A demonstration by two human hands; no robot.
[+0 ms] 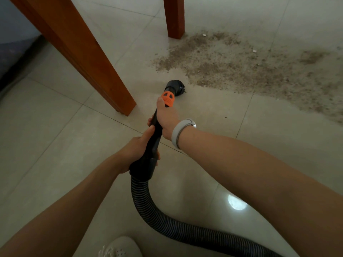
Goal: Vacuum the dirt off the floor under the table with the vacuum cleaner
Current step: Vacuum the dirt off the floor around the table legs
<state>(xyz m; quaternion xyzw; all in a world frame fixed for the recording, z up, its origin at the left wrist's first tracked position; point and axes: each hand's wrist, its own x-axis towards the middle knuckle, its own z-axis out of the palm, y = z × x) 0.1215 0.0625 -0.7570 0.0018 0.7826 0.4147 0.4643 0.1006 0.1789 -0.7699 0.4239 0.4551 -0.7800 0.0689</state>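
While both hands grip the wand, the risks run across the frame from left to right. At upper left the near table leg (89, 58) stands just beside the wand's path; a sideways sweep could knock the wand (155, 134) against it. Lower, at centre left, the left hand (137, 153) is wrapped round the wand's thick end where the hose (146, 201) joins, and a hard pull there might loosen that joint, I judge. At centre the right hand (166, 117) clasps the wand just behind the orange collar (167, 98), steering the brush head (175, 87), which sits on the tile at the near edge of the dirt (250, 65).

That dirt spreads from the far leg (175, 17) at top centre across to the right edge, so most of the job looks undone. Pushing the brush too fast could scatter grit rather than lift it, and grains tight against the far leg may be missed. At lower right the hose curls along the floor near a shoe (120, 246); stepping on it would jerk the wand.
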